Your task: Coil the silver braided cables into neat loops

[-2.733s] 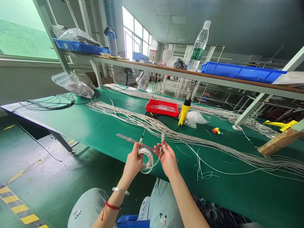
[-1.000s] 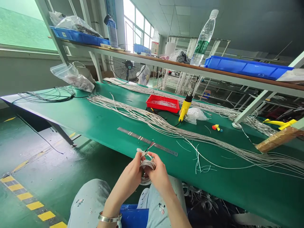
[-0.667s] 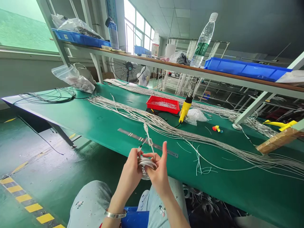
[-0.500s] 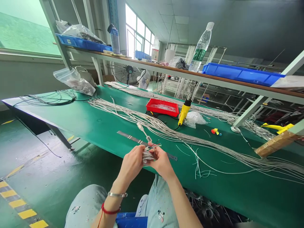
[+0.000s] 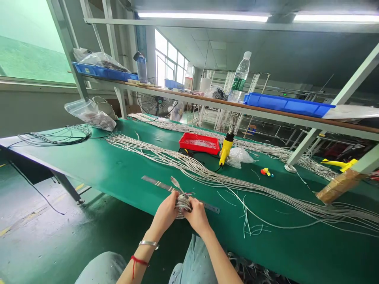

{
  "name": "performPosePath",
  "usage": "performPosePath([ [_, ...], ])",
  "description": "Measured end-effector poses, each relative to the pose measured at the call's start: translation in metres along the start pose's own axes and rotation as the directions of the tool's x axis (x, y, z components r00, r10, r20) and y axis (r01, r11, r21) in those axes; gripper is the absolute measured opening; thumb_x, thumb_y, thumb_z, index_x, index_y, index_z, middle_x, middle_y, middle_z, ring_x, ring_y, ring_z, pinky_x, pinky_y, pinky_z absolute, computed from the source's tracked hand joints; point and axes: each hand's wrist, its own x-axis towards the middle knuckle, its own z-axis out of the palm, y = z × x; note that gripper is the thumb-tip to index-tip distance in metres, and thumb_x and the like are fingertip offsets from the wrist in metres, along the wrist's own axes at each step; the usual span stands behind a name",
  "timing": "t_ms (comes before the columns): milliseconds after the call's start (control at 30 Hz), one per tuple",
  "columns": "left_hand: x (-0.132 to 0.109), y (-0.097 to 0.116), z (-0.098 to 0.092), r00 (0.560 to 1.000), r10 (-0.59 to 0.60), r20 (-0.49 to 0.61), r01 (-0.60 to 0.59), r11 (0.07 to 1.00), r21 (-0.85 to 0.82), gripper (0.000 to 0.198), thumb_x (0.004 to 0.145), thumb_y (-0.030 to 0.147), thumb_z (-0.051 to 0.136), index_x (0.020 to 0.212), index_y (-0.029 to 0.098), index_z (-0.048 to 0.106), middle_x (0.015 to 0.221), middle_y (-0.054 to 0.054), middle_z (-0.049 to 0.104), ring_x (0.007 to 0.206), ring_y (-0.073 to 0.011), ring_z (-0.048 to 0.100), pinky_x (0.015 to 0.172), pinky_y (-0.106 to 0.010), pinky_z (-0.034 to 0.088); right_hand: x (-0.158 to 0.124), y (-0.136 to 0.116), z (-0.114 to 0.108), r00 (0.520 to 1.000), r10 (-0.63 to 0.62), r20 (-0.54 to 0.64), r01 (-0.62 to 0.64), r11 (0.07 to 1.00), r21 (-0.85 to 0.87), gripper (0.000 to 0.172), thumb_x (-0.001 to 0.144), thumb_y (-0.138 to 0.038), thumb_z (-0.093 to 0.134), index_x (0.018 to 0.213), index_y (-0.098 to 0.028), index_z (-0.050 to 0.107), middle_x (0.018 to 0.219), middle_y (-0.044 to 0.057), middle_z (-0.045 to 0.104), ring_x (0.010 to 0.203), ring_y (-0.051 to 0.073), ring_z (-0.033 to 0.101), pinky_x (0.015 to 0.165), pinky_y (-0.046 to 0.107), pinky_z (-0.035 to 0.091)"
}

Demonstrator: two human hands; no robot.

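Okay, so here's where we're at: our left hand (image 5: 165,213) and right hand (image 5: 197,217) are pressed in close together, fingers curled around a white cable coil (image 5: 182,206). The coil sits between them, about over the front edge of the green counter (image 5: 89,163), and that edge runs just under our wrists with the floor below it.

A plug-type connector (image 5: 174,182) and some thin colored wire ends (image 5: 188,193) poke out past our fingers. Right ahead of the hands is a steel ruler (image 5: 154,182), so there's not much forward room before it, and a long bundle of white cables (image 5: 207,178) lies just beyond that. Off to the right of our right hand are loose white wires (image 5: 244,223), and farther back are a red tray (image 5: 198,151) and a yellow handheld tool (image 5: 226,152).

Compared with a few seconds back, our hands have closed right up. They were spread apart then, with the coil hanging loose off the left one. The ceiling light strip has also come into view up top.
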Motion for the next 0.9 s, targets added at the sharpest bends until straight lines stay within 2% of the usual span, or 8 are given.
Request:
performPosePath([
  [133,0.000,0.004,-0.005,0.997,0.019,0.069,-0.021,1.000,0.018,0.017,0.088,0.007,0.058,0.103,0.015,0.059,0.097,-0.003,0.063,0.088,-0.0188,0.063,0.077,-0.037,0.056,-0.004,-0.001,0.001,1.000,-0.015,-0.012,0.015,0.999,0.034,0.034,0.069,-0.006,0.058,0.099,-0.021,0.062,0.092,0.004,0.068,0.090,0.024,0.064,0.078,0.031,0.045],
  [167,0.002,0.006,-0.007,0.995,0.028,0.098,-0.030,0.999,0.022,0.015,0.088,0.007,0.058,0.101,0.015,0.059,0.095,-0.002,0.063,0.083,-0.0177,0.062,0.074,-0.036,0.055,-0.004,-0.003,0.000,1.000,-0.012,-0.011,0.013,0.999,0.042,0.032,0.069,-0.006,0.058,0.097,-0.021,0.062,0.092,0.004,0.068,0.090,0.024,0.064,0.078,0.032,0.044],
  [300,0.010,0.020,-0.019,0.982,0.041,0.182,-0.037,0.999,-0.025,0.013,0.086,0.004,0.058,0.092,0.016,0.059,0.090,0.001,0.058,0.065,-0.0117,0.052,0.061,-0.028,0.048,-0.004,-0.012,-0.008,1.000,0.004,0.001,-0.004,0.996,0.087,0.008,0.072,-0.014,0.059,0.073,-0.021,0.061,0.081,0.004,0.066,0.082,0.024,0.062,0.074,0.032,0.043],
  [433,0.013,0.039,-0.035,0.983,-0.052,0.174,0.083,0.981,-0.176,0.014,0.087,0.006,0.054,0.095,0.017,0.053,0.079,0.003,0.053,0.064,-0.0127,0.052,0.059,-0.028,0.045,-0.009,-0.028,-0.018,0.996,0.052,0.066,-0.063,0.980,0.189,0.006,0.082,-0.019,0.049,0.080,-0.022,0.054,0.068,-0.003,0.059,0.062,0.018,0.056,0.059,0.027,0.040],
  [500,0.009,0.043,-0.042,0.968,-0.098,0.231,0.161,0.949,-0.271,0.020,0.087,0.006,0.051,0.104,0.017,0.050,0.073,0.005,0.054,0.058,-0.0121,0.052,0.055,-0.026,0.045,-0.012,-0.037,-0.022,0.991,0.069,0.113,-0.093,0.970,0.223,0.009,0.083,-0.018,0.045,0.083,-0.023,0.052,0.066,-0.005,0.055,0.057,0.015,0.052,0.055,0.025,0.039],
  [600,-0.002,0.041,-0.048,0.934,-0.107,0.340,0.230,0.909,-0.347,0.023,0.086,0.003,0.048,0.103,0.017,0.052,0.072,0.005,0.058,0.056,-0.0123,0.054,0.054,-0.027,0.045,-0.015,-0.048,-0.026,0.977,0.085,0.197,-0.129,0.967,0.221,0.011,0.079,-0.014,0.046,0.080,-0.023,0.052,0.063,-0.006,0.053,0.057,0.014,0.048,0.055,0.024,0.035],
  [733,-0.021,0.038,-0.050,0.926,-0.121,0.359,0.259,0.893,-0.368,0.017,0.082,0.002,0.049,0.085,0.017,0.056,0.076,0.002,0.059,0.069,-0.0156,0.054,0.066,-0.032,0.042,-0.019,-0.057,-0.030,0.952,0.122,0.279,-0.180,0.965,0.192,0.016,0.071,-0.011,0.053,0.082,-0.023,0.055,0.064,-0.006,0.056,0.056,0.013,0.047,0.053,0.024,0.030],
  [900,-0.036,0.043,-0.052,0.910,-0.186,0.369,0.356,0.807,-0.471,0.029,0.080,0.003,0.040,0.100,0.020,0.051,0.076,0.002,0.060,0.066,-0.0164,0.052,0.063,-0.031,0.037,-0.023,-0.062,-0.031,0.925,0.143,0.352,-0.238,0.940,0.244,0.020,0.072,-0.011,0.052,0.087,-0.024,0.052,0.061,-0.008,0.056,0.054,0.013,0.049,0.052,0.023,0.031],
])
